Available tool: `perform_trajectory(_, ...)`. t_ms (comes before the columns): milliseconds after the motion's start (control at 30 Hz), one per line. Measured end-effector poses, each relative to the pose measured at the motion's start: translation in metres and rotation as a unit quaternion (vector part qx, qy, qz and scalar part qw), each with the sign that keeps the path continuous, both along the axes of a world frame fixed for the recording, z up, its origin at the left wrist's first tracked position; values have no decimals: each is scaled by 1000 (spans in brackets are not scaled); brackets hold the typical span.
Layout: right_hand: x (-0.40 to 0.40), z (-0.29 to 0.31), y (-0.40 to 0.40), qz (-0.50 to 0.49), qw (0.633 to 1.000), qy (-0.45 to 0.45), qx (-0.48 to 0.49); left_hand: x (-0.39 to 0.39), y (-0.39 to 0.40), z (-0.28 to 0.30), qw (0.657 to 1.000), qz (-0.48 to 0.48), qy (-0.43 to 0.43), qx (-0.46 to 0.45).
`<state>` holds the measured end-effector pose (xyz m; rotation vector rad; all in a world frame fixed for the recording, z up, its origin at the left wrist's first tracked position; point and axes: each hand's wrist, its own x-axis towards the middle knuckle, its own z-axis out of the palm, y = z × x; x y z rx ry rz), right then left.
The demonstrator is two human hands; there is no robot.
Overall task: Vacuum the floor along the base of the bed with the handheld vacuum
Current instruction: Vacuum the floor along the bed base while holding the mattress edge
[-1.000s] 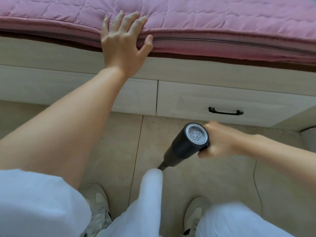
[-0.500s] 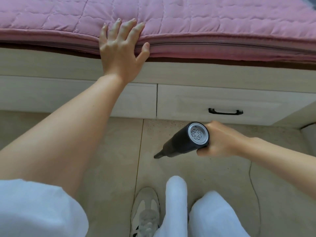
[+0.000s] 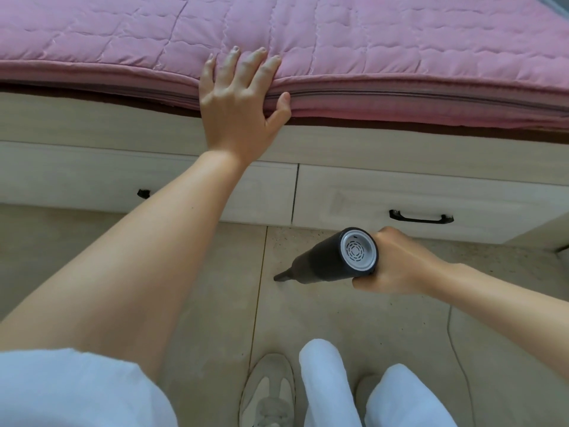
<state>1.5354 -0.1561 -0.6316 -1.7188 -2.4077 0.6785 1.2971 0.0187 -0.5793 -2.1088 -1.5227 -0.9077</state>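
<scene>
Since a second ago, I note the handheld vacuum has swung: its narrow nozzle, then aimed back toward my knees, now points left and slightly down at the tile floor, tip at or just above a tile seam; contact cannot be confirmed. In my judgement this puts the tool in sweeping position, though the nozzle sits short of the bed base, near the drawer fronts but apart from them. Specks remain visible along that edge, so the strip is not yet covered. My right hand is wrapped round the rear of the vacuum body, fingers curled beneath it. My left hand lies flat, fingers spread, pressing on the pink mattress edge as a brace.
</scene>
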Motion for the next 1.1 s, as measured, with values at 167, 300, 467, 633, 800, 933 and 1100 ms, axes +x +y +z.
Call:
perform_trajectory(167,-2,-5,2,7,1000,-8,7,2,5,-7,998,1,-12,67)
perform_trajectory(300,-3,-11,10,7,1000,0,23,2,8,-11,995,4,-7,98)
perform_trajectory(467,-2,-19,22,-10,998,-9,63,2,9,-13,992,11,-8,126)
perform_trajectory(633,-7,-16,29,-28,997,-7,71,3,11,-15,989,11,-8,146)
perform_trajectory(800,-10,-15,30,-29,997,3,76,3,13,-17,987,11,-7,158)
perform_trajectory(933,-7,-18,26,-22,997,3,80,4,14,-17,987,12,-10,163)
perform_trajectory(1100,-10,-24,29,-19,994,-42,96,4,13,-17,986,11,-15,163)
